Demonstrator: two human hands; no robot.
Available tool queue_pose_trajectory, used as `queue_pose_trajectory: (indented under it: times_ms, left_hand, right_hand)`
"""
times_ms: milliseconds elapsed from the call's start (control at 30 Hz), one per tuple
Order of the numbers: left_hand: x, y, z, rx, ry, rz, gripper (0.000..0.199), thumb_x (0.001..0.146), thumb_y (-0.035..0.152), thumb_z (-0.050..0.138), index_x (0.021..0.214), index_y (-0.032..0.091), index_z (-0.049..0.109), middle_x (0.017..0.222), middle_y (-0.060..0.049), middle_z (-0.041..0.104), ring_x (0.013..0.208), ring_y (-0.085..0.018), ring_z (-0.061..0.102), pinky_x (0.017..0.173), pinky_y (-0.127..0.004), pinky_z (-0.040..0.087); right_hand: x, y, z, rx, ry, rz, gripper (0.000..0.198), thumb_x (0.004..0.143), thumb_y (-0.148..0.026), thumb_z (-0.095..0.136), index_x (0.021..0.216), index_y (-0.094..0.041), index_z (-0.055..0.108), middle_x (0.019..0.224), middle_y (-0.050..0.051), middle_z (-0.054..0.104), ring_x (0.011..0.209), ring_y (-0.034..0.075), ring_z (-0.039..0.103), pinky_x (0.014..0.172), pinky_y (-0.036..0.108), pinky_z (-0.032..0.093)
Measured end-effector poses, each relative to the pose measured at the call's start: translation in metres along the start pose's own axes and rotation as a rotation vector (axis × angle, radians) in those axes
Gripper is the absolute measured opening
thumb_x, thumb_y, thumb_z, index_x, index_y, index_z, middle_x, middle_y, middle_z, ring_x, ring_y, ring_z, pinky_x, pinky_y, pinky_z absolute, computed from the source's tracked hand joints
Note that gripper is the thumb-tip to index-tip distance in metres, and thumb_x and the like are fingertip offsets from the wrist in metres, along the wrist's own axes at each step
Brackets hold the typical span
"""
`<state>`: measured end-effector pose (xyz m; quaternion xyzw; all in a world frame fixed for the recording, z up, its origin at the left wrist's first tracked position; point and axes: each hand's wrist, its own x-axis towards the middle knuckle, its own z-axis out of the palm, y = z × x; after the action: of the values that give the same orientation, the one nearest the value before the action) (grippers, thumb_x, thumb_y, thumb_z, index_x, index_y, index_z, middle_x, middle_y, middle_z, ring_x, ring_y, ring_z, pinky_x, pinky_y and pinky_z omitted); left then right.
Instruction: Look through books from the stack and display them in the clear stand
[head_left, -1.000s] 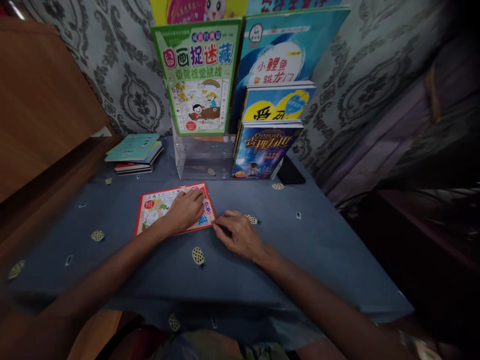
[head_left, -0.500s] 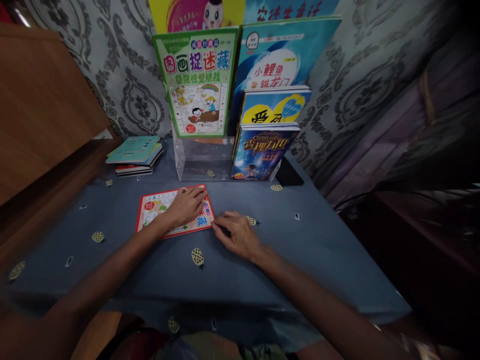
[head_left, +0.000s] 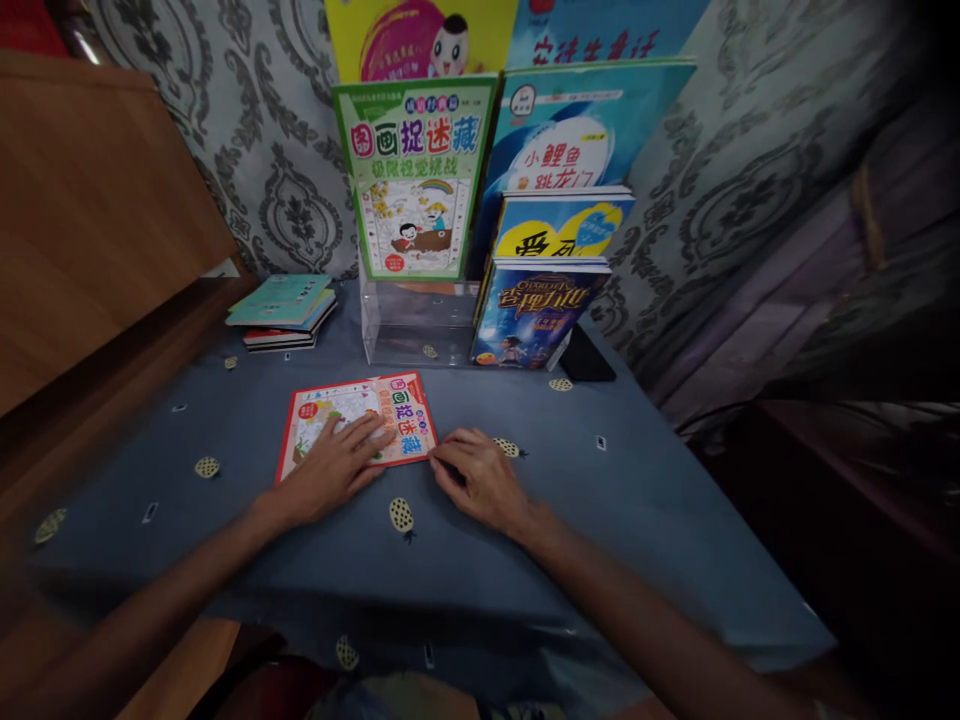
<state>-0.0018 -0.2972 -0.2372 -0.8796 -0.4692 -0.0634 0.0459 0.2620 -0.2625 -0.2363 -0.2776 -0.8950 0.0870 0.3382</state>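
Left hand [head_left: 335,475] spread over the red-bordered picture book [head_left: 375,398], which lies on the pineapple-print tablecloth [head_left: 660,500]; right hand [head_left: 481,482] curled at the book's near right corner, and whether it's pinching, I can't tell!

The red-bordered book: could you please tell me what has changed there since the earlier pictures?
The left hand has moved nearer the person and leftward on the red-bordered book, uncovering its large title. The right hand stays at the book's near right corner; the book stack and display stand are unchanged.
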Motion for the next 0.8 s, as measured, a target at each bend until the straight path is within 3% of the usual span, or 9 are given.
queue_pose_trajectory:
  times_ms: [133,500,667,800]
  left_hand:
    - [-0.007,-0.024,-0.004,-0.024,-0.034,-0.002,0.053,0.103,0.052,0.036,0.153,0.032,0.036,0.157,-0.010,0.042,0.146,-0.028,0.037,0.117,-0.056,0.025]
    - [0.025,-0.059,-0.009,-0.151,-0.116,0.069,0.052,0.102,0.050,0.042,0.151,0.034,0.038,0.159,-0.007,0.038,0.148,-0.023,0.034,0.121,-0.056,0.018]
    - [0.024,-0.061,-0.007,-0.181,-0.059,0.068,0.054,0.099,0.050,0.048,0.150,0.034,0.040,0.156,-0.007,0.043,0.146,-0.023,0.038,0.121,-0.055,0.020]
    - [0.023,-0.062,0.000,-0.196,-0.023,0.028,0.049,0.103,0.041,0.041,0.148,0.025,0.045,0.153,-0.012,0.047,0.144,-0.023,0.042,0.120,-0.054,0.024]
  right_hand:
    - [0.001,-0.001,0.002,-0.048,-0.022,-0.006,0.020,0.095,-0.017,0.051,0.086,-0.017,0.068,0.081,0.008,0.071,0.078,0.019,0.062,0.075,0.033,0.044]
    - [0.015,0.003,0.006,-0.135,-0.077,0.049,0.018,0.095,-0.018,0.053,0.088,-0.018,0.070,0.084,0.008,0.073,0.081,0.021,0.063,0.078,0.035,0.046]
    - [0.056,0.001,0.021,-0.106,-0.132,0.075,0.019,0.095,-0.019,0.054,0.087,-0.016,0.071,0.086,0.010,0.074,0.086,0.023,0.066,0.084,0.037,0.048]
    - [0.098,0.002,0.052,-0.103,-0.221,0.091,0.028,0.098,-0.014,0.045,0.116,-0.011,0.066,0.114,0.016,0.072,0.110,0.024,0.064,0.099,0.039,0.046]
